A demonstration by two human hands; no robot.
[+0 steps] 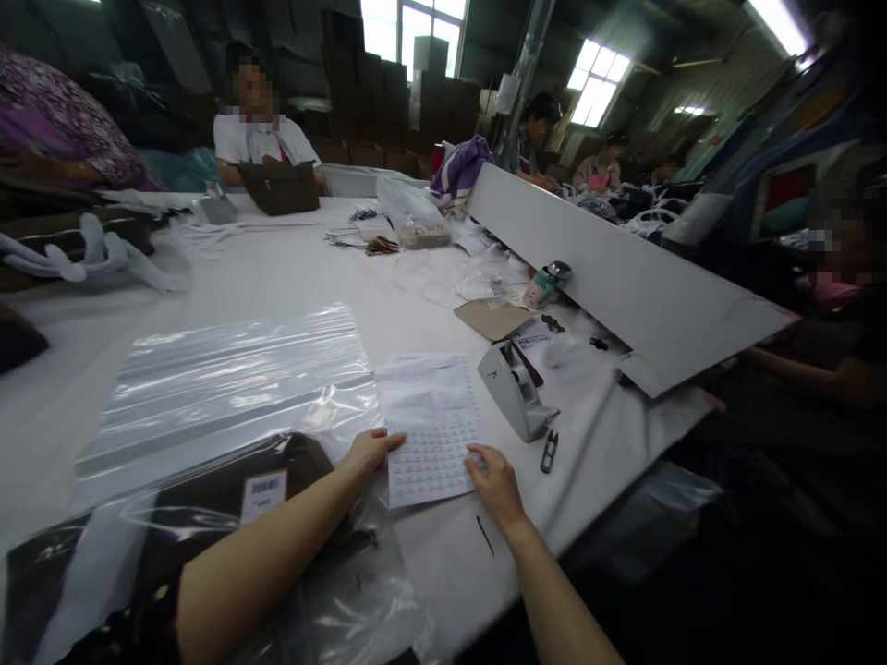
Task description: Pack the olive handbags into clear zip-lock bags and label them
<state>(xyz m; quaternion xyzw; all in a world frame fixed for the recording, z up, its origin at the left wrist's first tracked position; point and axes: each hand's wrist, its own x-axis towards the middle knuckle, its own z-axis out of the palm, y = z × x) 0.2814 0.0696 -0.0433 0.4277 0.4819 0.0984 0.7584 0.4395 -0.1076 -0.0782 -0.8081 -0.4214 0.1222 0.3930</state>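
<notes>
A white sheet of small printed labels [433,425] lies on the table in front of me. My left hand [370,453] grips its left edge, with the thumb over the printed side. At the right edge, my right hand [495,482] has its fingers bent and the tips on the paper; whether a single label is between them is too small to tell. Left of the sheet is a flat clear plastic bag [236,388]. Nearer to me, partly under my left forearm, a dark brown item [187,503] in clear plastic bears a white barcode tag [264,497].
A tape dispenser [513,392] and thread snips [549,453] lie right of the sheet. Beyond are a beige flat piece [492,319], a cup [544,286] and a long white board [610,277]. Several people sit around; one has a brown bag [279,187].
</notes>
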